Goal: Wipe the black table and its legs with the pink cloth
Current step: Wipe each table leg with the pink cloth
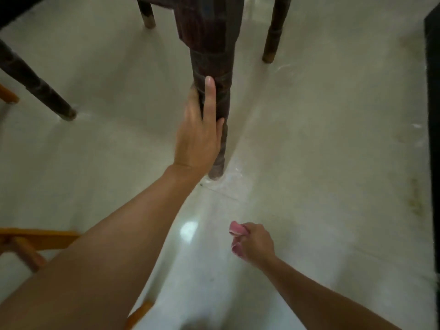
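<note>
Pale glossy floor (321, 139) is filling most of the view, with a bright light reflection (189, 231) showing at near centre. Black table (209, 10) is standing at the far side, seen from below its top; only the underside and legs are showing. Near leg (214, 63) is running down the centre to the floor. Three other legs are standing around it: left leg (35, 84), far left leg (147, 13) and far right leg (273, 36). Left hand (197, 134) is clasping the near leg low down, thumb (210, 94) lying straight up along its front face, the other fingers passing round its left side and largely out of sight; grip is holding the leg. Right hand (257, 244) is hovering at near right, well apart from the leg and above the floor, fingers curled; grip is holding the pink cloth (235, 228), bunched up, with folds poking out on the hand's left side. Cloth is touching neither table nor leg. Orange wooden frame (40, 239) is showing at near left, partly behind the left forearm. Dark panel (432, 91) is running along the right edge. Picture is somewhat blurred.
</note>
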A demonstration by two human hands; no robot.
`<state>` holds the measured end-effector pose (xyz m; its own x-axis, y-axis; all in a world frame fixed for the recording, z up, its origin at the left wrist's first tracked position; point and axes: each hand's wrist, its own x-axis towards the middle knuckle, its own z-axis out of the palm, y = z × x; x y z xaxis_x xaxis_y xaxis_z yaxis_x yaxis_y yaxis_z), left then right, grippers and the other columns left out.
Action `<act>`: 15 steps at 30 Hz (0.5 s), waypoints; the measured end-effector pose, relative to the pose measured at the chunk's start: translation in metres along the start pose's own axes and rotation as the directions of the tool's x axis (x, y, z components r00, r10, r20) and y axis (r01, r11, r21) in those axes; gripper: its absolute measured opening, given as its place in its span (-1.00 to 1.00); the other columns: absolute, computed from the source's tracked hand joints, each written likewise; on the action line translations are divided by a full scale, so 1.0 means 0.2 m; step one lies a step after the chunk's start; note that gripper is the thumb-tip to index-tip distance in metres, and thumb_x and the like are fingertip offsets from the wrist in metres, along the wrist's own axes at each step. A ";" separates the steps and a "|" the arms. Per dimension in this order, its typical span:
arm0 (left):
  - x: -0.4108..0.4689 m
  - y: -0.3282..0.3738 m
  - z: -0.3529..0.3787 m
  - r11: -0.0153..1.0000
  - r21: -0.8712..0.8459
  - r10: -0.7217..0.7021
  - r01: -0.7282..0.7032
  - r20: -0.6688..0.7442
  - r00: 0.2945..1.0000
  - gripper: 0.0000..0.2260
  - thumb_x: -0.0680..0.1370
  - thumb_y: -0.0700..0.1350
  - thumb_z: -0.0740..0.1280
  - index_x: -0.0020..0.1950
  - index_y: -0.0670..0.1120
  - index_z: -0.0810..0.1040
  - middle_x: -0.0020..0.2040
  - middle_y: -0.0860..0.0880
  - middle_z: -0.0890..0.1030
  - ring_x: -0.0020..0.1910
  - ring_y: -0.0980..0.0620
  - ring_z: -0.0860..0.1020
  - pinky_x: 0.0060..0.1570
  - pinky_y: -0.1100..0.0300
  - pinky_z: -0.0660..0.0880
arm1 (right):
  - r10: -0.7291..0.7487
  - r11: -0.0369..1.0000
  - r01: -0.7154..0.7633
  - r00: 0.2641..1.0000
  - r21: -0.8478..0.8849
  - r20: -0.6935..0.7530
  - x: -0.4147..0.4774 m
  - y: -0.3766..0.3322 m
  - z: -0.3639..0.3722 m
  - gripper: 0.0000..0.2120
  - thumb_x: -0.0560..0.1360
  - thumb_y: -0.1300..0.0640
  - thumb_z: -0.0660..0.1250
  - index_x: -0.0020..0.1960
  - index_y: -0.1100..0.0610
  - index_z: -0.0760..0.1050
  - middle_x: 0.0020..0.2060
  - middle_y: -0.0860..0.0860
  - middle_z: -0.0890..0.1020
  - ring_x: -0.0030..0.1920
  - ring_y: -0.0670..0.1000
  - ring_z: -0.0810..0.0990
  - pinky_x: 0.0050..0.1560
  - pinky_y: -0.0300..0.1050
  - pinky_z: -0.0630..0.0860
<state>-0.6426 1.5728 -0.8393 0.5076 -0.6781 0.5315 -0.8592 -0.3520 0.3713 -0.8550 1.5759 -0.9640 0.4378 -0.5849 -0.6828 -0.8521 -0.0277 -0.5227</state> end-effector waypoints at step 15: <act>-0.13 0.34 -1.48 0.932 0.292 -0.345 0.213 0.543 0.766 -0.60 0.36 -0.23 0.45 0.19 -0.17 0.55 0.05 -0.17 0.58 -0.11 -0.17 0.58 -0.18 0.01 0.55 | 0.043 0.958 -0.032 0.998 -0.286 0.035 -1.34 -0.68 -0.74 -0.82 0.47 0.20 0.28 -0.21 -0.02 0.58 -0.36 -0.12 0.65 -0.33 -0.16 0.62 -0.18 -0.16 0.60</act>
<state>-0.6941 1.7576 -0.6017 0.6499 -0.7480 -0.1342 -0.7118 -0.6610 0.2373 -0.8984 1.6159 -0.6345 0.4102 -0.5569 -0.7222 -0.9119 -0.2398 -0.3330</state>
